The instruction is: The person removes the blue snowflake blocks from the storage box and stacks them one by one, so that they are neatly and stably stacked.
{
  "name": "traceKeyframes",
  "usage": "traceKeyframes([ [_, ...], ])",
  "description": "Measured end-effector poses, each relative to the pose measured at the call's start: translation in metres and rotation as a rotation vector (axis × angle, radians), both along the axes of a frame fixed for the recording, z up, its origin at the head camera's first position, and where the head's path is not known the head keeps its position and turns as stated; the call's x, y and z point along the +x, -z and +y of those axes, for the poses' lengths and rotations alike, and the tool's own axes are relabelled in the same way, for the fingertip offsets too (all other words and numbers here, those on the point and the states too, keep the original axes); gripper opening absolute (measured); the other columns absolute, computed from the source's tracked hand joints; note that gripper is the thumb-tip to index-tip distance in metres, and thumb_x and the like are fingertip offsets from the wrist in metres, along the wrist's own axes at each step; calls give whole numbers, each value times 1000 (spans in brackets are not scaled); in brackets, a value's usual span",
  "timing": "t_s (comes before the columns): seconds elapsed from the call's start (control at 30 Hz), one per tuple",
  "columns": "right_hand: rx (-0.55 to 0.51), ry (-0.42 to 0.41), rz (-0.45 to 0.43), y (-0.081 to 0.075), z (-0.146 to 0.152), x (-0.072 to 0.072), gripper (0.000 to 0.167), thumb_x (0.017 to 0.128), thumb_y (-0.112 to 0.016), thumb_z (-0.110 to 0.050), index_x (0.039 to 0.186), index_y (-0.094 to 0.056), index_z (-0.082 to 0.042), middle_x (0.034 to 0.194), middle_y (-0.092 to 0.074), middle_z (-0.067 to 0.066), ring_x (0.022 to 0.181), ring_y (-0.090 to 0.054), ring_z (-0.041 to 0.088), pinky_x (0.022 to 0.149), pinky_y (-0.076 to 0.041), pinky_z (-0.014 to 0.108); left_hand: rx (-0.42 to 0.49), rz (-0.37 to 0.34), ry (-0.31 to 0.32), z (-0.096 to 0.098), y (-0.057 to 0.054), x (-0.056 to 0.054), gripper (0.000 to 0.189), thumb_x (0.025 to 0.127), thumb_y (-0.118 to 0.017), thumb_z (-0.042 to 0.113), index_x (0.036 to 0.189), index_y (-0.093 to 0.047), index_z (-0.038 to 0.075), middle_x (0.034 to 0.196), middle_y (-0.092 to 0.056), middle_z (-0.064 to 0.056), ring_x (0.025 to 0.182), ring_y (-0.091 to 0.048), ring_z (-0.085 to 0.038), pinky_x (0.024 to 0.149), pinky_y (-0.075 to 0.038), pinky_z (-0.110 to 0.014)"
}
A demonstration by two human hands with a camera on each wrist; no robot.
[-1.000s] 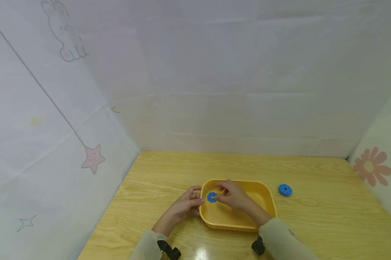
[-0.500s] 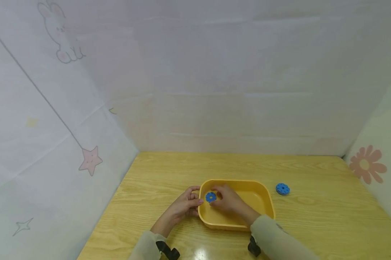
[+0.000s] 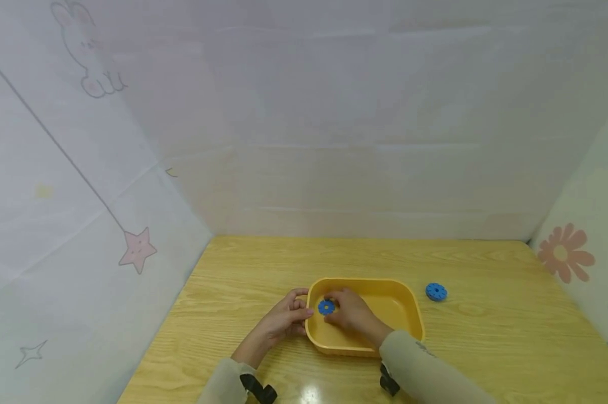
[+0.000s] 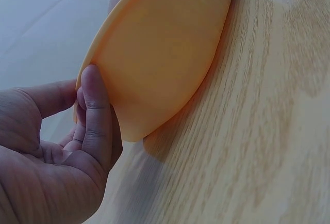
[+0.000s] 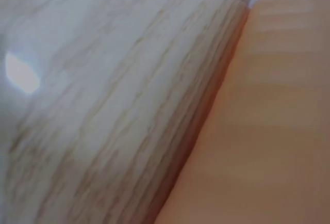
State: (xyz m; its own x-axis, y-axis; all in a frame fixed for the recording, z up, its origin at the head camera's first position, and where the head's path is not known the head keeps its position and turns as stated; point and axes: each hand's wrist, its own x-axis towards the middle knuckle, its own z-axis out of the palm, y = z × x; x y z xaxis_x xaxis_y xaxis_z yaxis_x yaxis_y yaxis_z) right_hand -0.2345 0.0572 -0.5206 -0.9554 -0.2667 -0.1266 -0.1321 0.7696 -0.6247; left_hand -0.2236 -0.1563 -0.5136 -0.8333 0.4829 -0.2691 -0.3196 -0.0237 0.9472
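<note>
A yellow plastic tray point(image 3: 395, 287) with rounded corners stands on the wooden table. My left hand point(image 3: 284, 320) grips its left rim, thumb over the edge and fingers outside; the left wrist view shows this pinch on the rim of the tray point(image 4: 154, 53). Inside the tray, at its left end, is a blue flower-shaped disc point(image 3: 326, 307) with notches and a centre hole. My right hand point(image 3: 351, 311) reaches into the tray, thumb and finger curled about opposite edges of this disc. The right wrist view shows the tray's ribbed outer wall point(image 5: 273, 121), and my right fingers are out of sight there.
A small stack of blue notched discs point(image 3: 436, 292) lies on the table point(image 3: 486, 336) right of the tray. A pale printed cloth point(image 3: 334, 140) hangs behind the table and at both sides. Black wrist cameras point(image 3: 388, 381) sit below the sleeves.
My right hand has moved down and left inside the tray, its thumb and finger closing in around the blue disc. My left hand keeps its grip on the rim. The head view shifted slightly.
</note>
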Motion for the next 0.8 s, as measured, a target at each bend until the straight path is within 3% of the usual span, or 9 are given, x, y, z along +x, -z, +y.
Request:
traceKeyframes([
  [0.37, 36, 25, 0, 1, -3, 0, 34, 81, -86, -23, 108, -67, -14, 98, -56, 3, 87, -52, 19, 83, -51, 42, 2, -9, 1, 1, 1, 0, 60, 98, -64, 7, 148, -31, 5, 93, -55, 2, 68, -60, -9, 56, -56, -23],
  [0.8, -23, 41, 4, -7, -1, -2, 39, 78, -86, -20, 111, -68, -7, 108, -67, 4, 97, -60, 20, 93, -53, 46, 11, 11, 12, 0, 0, 1, 61, 98, -63, 6, 148, -29, 3, 92, -55, 2, 68, -60, -8, 56, -56, -22],
])
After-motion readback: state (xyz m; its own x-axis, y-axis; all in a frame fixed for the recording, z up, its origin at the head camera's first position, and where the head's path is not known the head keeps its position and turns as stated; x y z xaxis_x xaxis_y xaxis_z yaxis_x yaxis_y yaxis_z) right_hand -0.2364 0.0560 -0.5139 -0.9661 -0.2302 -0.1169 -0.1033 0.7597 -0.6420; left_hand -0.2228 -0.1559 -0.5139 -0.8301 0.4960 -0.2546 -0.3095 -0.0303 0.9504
